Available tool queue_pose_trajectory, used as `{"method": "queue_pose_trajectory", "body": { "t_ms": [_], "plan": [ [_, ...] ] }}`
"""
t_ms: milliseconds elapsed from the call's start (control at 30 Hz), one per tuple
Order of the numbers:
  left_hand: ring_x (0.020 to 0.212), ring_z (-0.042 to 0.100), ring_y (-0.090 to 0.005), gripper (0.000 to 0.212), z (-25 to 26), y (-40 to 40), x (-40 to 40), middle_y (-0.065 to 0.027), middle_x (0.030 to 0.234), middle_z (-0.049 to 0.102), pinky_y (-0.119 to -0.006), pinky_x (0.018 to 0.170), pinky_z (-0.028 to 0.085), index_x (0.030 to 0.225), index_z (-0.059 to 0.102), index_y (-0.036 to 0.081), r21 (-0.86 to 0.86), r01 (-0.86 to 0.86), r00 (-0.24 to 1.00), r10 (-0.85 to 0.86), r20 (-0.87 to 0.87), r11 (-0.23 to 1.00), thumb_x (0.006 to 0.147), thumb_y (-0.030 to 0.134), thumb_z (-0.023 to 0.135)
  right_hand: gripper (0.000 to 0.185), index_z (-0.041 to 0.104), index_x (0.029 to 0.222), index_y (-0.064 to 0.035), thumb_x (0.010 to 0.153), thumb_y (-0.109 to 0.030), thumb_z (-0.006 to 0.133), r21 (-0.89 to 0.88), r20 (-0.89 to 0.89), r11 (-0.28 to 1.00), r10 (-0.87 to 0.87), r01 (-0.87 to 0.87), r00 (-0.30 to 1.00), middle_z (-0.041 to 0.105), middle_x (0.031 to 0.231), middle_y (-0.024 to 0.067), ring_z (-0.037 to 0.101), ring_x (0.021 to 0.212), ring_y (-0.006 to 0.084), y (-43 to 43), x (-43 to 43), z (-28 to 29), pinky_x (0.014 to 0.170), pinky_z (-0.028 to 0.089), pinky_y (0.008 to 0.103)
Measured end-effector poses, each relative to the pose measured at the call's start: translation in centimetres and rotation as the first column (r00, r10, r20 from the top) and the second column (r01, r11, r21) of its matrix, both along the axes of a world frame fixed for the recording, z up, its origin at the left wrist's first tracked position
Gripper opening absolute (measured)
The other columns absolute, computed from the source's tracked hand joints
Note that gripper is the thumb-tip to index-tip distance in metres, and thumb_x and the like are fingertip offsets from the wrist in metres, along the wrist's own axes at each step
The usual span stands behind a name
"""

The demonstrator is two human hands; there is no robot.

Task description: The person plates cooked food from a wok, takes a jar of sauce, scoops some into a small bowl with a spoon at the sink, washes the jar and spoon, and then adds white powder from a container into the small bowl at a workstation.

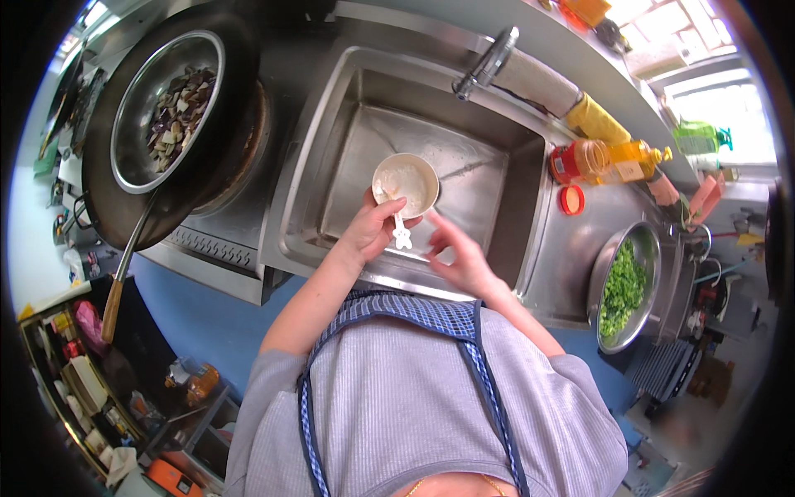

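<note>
Over the stainless steel sink, my left hand grips a small pale bowl by its near left side. Inside the bowl is a thin layer of white, wet-looking matter. My left thumb presses a white spoon against the rim; its animal-shaped handle end sticks out toward me, and its bowl end lies in the white matter. My right hand hovers just right of the bowl, slightly blurred, with fingers partly curled and nothing visible in them.
A chrome faucet juts over the sink's far side. To the right stand an open jar, its red lid, a yellow bottle and a steel bowl of chopped greens. At left, a wok holds a steel bowl of diced vegetables.
</note>
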State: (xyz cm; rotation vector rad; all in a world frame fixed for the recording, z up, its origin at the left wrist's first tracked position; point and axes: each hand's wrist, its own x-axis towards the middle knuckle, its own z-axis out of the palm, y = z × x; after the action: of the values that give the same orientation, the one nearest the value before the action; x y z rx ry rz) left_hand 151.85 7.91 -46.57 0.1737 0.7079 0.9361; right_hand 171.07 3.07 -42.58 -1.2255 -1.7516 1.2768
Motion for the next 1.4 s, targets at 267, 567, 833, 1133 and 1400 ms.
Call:
{"method": "queue_pose_trajectory", "body": {
  "t_ms": [267, 567, 833, 1133, 1400],
  "plan": [
    [0.115, 0.05, -0.0253, 0.064, 1.1, -1.8, 4.5, -0.0111, 0.132, 0.038, -0.041, 0.085, 0.053, 0.14, 0.01, 0.025, 0.062, 0.064, 0.986, -0.054, -0.155, 0.996, 0.093, 0.024, 0.054, 0.018, 0.061, 0.092, -0.0016, 0.078, -0.007, 0.071, -0.076, -0.184, 0.938, -0.348, 0.339, 0.919, 0.061, 0.083, 0.0005, 0.053, 0.075, 0.0044, -0.4, 0.8, 0.5, 0.067, 0.044, 0.0205],
    [0.119, 0.048, -0.0264, 0.065, 1.0, -2.3, 4.7, -0.0077, 0.138, 0.035, -0.044, 0.087, 0.052, 0.144, 0.013, 0.027, 0.154, 0.2, 0.911, -0.126, -0.393, 0.968, 0.092, 0.058, 0.035, 0.014, 0.056, 0.09, -0.0006, 0.092, -0.015, 0.055, -0.126, 0.146, 0.952, -0.261, 0.28, 0.954, 0.059, 0.06, 0.0026, 0.052, 0.05, 0.0053, -0.1, 6.0, 3.1, 0.045, 0.041, 0.0207],
    [0.118, 0.05, -0.0251, 0.062, 0.9, -2.6, 4.5, -0.006, 0.134, 0.041, -0.043, 0.083, 0.054, 0.139, 0.023, 0.024, 0.158, 0.193, 0.911, -0.117, -0.396, 0.968, 0.091, 0.062, 0.032, 0.014, 0.055, 0.093, 0.0014, 0.093, -0.012, 0.053, -0.158, -0.075, 0.936, -0.329, 0.314, 0.942, 0.058, 0.065, 0.0038, 0.053, 0.053, 0.0064, 0.8, 3.0, 0.8, 0.046, 0.041, 0.0207],
    [0.117, 0.051, -0.0249, 0.061, 0.2, -2.7, 4.1, -0.0065, 0.134, 0.042, -0.042, 0.081, 0.055, 0.139, 0.025, 0.024, 0.164, 0.171, 0.915, -0.094, -0.393, 0.972, 0.091, 0.062, 0.031, 0.014, 0.056, 0.094, 0.0018, 0.093, -0.012, 0.053, -0.179, -0.044, 0.95, -0.266, 0.254, 0.963, 0.059, 0.065, 0.0043, 0.054, 0.053, 0.0069, -0.6, 2.2, 1.1, 0.048, 0.043, 0.0207],
    [0.117, 0.051, -0.0252, 0.062, -0.5, -1.7, 3.0, -0.0061, 0.134, 0.041, -0.042, 0.081, 0.055, 0.14, 0.024, 0.025, 0.176, 0.151, 0.922, -0.075, -0.38, 0.973, 0.091, 0.062, 0.032, 0.012, 0.057, 0.092, -0.0004, 0.089, -0.012, 0.057, 0.026, 0.126, 0.95, -0.312, 0.311, 0.942, 0.06, 0.06, 0.0097, 0.057, 0.05, 0.0107, 2.5, 3.8, 1.8, 0.047, 0.045, 0.0262]
  ]
}}
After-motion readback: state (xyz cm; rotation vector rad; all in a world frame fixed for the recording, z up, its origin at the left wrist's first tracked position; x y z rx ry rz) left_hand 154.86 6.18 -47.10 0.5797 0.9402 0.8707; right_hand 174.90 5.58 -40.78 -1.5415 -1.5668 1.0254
